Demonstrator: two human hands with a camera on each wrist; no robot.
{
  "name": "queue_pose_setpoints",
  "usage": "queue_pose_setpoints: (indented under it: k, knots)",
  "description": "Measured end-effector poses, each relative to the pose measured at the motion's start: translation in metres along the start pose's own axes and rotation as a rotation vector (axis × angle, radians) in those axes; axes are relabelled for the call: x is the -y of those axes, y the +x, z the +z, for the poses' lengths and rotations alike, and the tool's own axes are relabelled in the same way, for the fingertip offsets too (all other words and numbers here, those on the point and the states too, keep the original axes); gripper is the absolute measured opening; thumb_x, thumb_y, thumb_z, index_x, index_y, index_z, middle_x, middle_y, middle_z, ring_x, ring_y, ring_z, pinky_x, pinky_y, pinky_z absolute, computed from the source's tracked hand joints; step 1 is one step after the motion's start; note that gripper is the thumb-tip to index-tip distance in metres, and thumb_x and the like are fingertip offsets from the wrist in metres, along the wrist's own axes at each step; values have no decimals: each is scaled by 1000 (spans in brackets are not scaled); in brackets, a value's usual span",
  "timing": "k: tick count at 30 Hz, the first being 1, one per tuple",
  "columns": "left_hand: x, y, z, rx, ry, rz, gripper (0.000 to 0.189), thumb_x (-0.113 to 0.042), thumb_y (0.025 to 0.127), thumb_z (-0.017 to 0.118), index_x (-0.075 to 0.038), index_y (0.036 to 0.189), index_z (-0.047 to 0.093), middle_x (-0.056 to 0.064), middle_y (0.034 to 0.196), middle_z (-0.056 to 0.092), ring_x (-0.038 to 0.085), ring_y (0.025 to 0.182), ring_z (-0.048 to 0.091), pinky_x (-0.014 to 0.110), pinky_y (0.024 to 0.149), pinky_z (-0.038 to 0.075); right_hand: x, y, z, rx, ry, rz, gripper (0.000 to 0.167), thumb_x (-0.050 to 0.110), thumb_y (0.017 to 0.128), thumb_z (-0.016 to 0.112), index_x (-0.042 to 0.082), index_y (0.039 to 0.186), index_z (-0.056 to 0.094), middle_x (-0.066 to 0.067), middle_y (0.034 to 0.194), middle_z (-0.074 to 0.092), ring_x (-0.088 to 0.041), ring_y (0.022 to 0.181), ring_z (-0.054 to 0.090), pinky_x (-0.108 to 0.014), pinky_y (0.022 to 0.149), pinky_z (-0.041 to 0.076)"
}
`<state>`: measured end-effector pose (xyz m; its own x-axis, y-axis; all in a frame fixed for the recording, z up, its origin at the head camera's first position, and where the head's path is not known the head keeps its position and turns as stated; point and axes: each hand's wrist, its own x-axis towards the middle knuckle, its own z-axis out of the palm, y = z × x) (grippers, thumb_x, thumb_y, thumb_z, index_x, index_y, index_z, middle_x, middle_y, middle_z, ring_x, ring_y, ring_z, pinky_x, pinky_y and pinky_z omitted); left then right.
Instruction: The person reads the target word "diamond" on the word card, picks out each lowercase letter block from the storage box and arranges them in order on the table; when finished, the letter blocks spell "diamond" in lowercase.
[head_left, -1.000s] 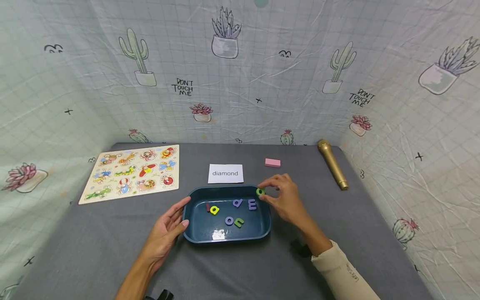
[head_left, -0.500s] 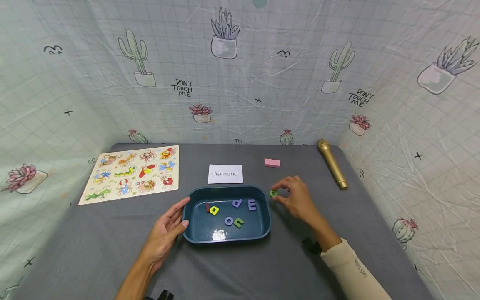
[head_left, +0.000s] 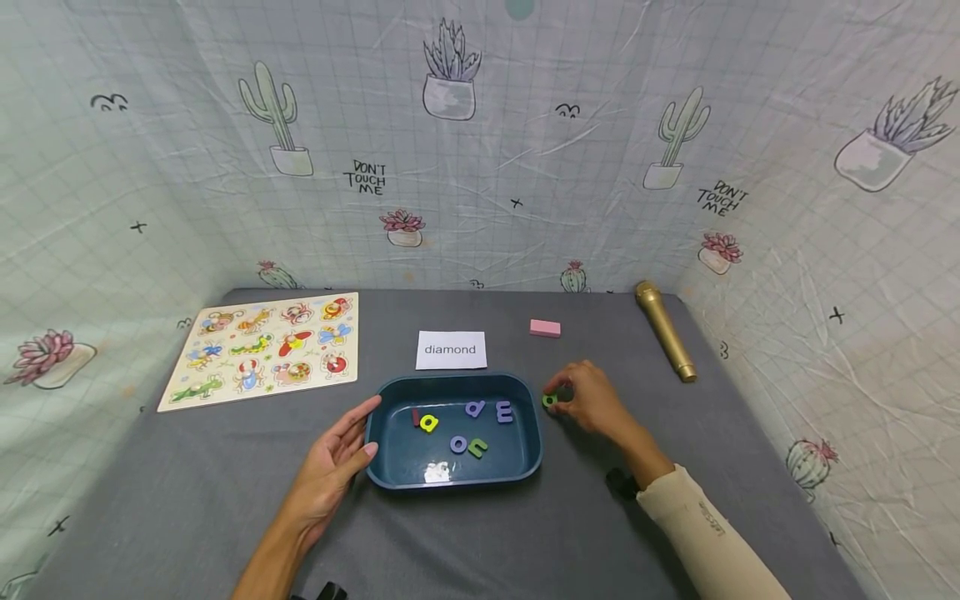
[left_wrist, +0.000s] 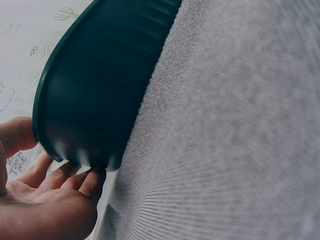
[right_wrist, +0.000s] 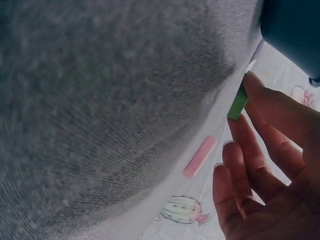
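Observation:
In the head view my left hand (head_left: 330, 467) holds the left end of a dark blue tray (head_left: 453, 478). In the left wrist view its thumb (left_wrist: 17, 136) is at the rim and the fingers lie against the outer wall. Just right of the tray, my right hand (head_left: 592, 404) pinches a small green letter (head_left: 550, 401) with a round hole, close over the table. The right wrist view shows that letter edge-on, between thumb and fingertips. Inside the tray lie a yellow letter (head_left: 428, 423), a purple m (head_left: 504, 412), a purple o (head_left: 458, 444), a green n (head_left: 477, 448) and others.
Behind the tray lies a white card (head_left: 451, 351) reading "diamond". A pink block (head_left: 545, 328) lies to its right, and a gold microphone (head_left: 666, 332) farther right. An insect picture board (head_left: 262, 350) is at the back left. Printed cloth (head_left: 480, 150) rises behind the grey table (head_left: 187, 475).
My right hand has carried the green letter from over the tray's right rim outward to the right, then lower and slightly nearer. The left hand and tray have stayed put.

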<state>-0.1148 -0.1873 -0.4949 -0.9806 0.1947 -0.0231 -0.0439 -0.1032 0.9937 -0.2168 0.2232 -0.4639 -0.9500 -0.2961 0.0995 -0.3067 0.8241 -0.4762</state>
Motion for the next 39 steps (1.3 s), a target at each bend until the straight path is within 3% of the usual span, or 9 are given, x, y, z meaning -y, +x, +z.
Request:
queue_pose_setpoints:
  k: [11,17,20,27,32,39]
  knots:
    - [0,-1,1,-8,1,-17,65,-6,107,62,-10,165,34,9,177,25,31,166,17,8,114,36,-3,0,6,44,-39,37,21,11,81,93,15,100,85,-6,108,78,-25,101,58,-48,91,52]
    - [0,-1,2,-15,8,-26,65,-7,106,63,-11,165,35,8,176,26,30,166,18,8,114,36,6,-3,-2,-19,-8,30,23,11,82,92,15,103,84,-7,110,77,-27,104,60,-49,91,53]
    - [0,-1,2,-13,7,-20,65,-7,107,63,-11,165,34,8,176,26,30,166,17,8,114,37,17,-4,-9,-75,9,-4,24,12,84,91,14,107,84,-7,112,77,-28,106,61,-51,91,53]
    - [1,0,0,-1,-3,2,65,-6,107,61,-10,166,34,11,177,25,32,166,17,7,113,37,56,-9,-23,-160,58,-77,28,19,85,91,18,112,82,-1,112,78,-27,105,62,-42,88,52]
    - [2,0,-1,7,-4,14,64,-5,107,61,-9,166,34,11,177,25,33,166,17,7,114,37,84,-13,-19,-158,113,-117,33,22,84,92,19,115,81,2,112,78,-21,106,61,-45,91,57]
    - [2,0,-1,9,-9,12,64,-6,107,61,-10,166,34,11,177,25,32,166,17,7,114,37,119,-14,3,-123,220,-161,36,19,82,94,19,115,81,4,112,78,-18,106,61,-45,94,58]
